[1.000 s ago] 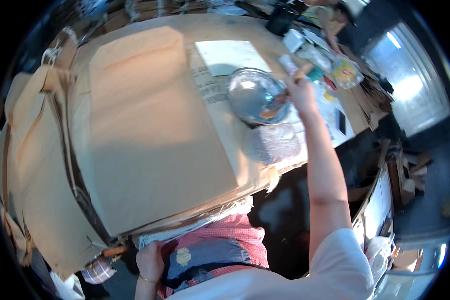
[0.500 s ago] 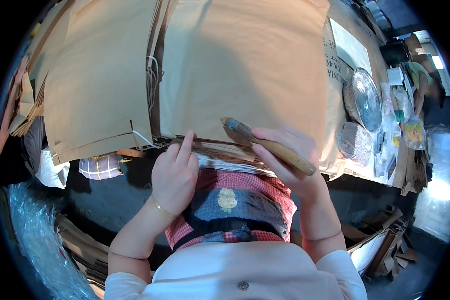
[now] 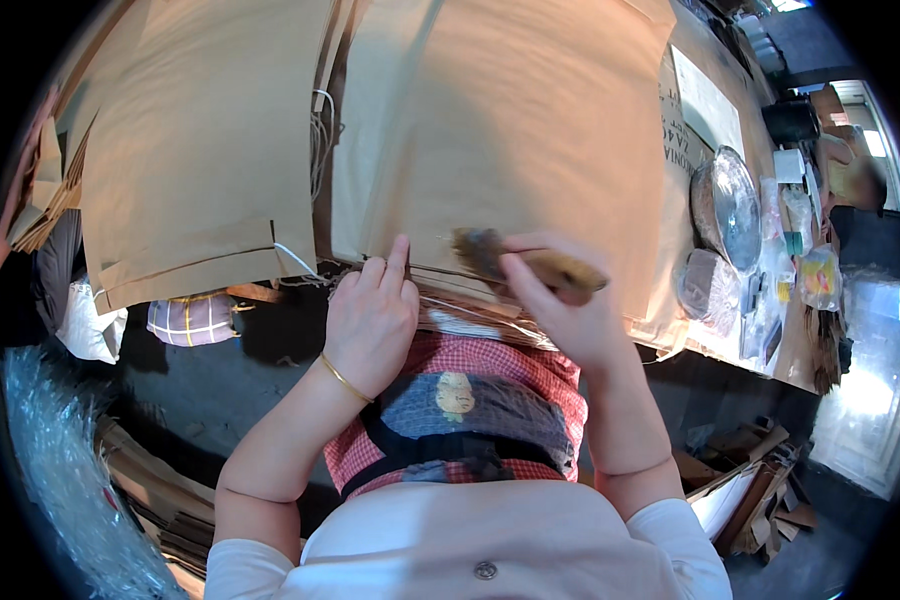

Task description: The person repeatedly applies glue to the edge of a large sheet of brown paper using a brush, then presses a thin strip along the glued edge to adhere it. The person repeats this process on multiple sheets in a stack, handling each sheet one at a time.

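My right hand (image 3: 570, 290) is wrapped round the wooden handle of a brush (image 3: 478, 250). The brush's dark end lies low over a large brown paper sheet (image 3: 510, 130), near its front edge. My left hand (image 3: 375, 310) rests by that same edge with the index finger stretched onto the paper and the other fingers partly bent. It holds nothing that I can see. Below the sheet, the edges of a paper stack (image 3: 460, 300) and white cord show between my hands. The brush is blurred by motion.
Another brown paper stack (image 3: 200, 140) lies left, with white cord (image 3: 318, 150) in the gap. To the right stand a round metal pan (image 3: 735, 210), a plastic-wrapped block (image 3: 708, 288) and clear bags. A person (image 3: 855, 180) is at the far right. Cardboard scraps (image 3: 770, 490) lie below.
My left hand has shifted slightly right and up along the paper's edge. The brush has turned in my right hand, its broad side now showing, and the view has shifted a little.
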{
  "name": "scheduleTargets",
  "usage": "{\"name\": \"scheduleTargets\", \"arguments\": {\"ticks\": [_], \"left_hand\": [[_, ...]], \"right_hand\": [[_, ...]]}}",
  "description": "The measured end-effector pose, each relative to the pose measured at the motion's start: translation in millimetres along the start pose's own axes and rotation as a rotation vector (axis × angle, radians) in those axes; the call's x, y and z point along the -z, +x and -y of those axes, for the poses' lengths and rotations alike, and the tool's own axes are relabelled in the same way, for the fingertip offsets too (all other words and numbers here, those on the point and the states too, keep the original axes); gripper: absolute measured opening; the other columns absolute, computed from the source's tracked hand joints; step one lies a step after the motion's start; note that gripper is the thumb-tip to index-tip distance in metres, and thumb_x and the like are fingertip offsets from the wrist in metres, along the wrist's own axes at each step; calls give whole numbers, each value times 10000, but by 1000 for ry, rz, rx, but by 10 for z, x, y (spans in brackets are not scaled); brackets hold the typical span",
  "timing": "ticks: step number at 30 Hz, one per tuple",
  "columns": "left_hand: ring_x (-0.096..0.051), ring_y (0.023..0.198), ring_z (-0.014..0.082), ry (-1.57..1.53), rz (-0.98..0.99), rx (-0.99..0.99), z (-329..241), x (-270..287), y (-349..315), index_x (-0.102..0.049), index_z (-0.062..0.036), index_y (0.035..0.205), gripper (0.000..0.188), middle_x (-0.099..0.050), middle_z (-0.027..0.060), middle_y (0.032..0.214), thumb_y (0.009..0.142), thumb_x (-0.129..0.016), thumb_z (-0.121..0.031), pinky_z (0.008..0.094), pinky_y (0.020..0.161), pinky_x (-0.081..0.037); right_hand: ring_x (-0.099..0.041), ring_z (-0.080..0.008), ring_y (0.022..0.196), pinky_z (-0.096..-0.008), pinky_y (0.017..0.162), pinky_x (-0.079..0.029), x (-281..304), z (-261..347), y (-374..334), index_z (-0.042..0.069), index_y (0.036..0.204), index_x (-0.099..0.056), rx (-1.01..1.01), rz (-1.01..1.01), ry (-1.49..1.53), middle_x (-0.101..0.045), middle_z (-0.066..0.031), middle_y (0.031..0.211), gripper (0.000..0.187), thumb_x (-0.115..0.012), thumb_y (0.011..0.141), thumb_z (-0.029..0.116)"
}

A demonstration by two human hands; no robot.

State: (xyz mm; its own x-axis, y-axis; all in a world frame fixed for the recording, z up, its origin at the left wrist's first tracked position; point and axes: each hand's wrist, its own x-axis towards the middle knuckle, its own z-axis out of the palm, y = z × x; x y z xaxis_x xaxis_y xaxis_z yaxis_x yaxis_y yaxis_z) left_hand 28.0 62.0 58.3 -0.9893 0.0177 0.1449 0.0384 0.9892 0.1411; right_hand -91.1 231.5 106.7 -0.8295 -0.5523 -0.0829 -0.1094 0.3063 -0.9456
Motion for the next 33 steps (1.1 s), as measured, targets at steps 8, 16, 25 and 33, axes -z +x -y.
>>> {"name": "scheduleTargets", "arguments": {"ticks": [8, 16, 25, 33], "left_hand": [[-547, 850, 254, 23, 75, 8, -29, 15, 34, -577, -1, 725, 99, -537, 222, 1259, 651, -587, -66, 331, 685, -463], [-567, 835, 305, 2, 155, 44, -94, 58, 104, -543, 16, 674, 63, -511, 265, 1275, 632, -590, 15, 376, 746, -489], [-571, 848, 305, -90, 109, 22, -77, 97, 79, -554, 19, 716, 72, -520, 257, 1261, 719, -617, -16, 378, 755, -485], [-564, 597, 198, -1031, 285, 135, -328, 904, -90, -615, 28, 730, 80, -617, 114, 723, 756, -641, -43, 262, 529, -407]], "right_hand": [[-610, -105, 534, -277, 545, -509, 964, -326, -275, -15, 746, -658, -99, -316, -371, -645, -75, 618, 128, -659, 780, 108], [-604, -348, 533, -420, 551, -503, 1044, -394, -90, 2, 620, -610, -38, -420, -974, -591, -184, 586, 227, -636, 728, 200], [-552, -110, 711, -239, 628, -448, 2259, -583, -579, 5, 1101, -641, 247, -801, 21, -609, -53, 783, 222, -586, 891, 54], [-633, -274, 792, -334, 705, -504, 2042, -831, -1072, -20, 1104, -611, 258, -529, -856, -637, -158, 957, 387, -524, 745, -135]]}}
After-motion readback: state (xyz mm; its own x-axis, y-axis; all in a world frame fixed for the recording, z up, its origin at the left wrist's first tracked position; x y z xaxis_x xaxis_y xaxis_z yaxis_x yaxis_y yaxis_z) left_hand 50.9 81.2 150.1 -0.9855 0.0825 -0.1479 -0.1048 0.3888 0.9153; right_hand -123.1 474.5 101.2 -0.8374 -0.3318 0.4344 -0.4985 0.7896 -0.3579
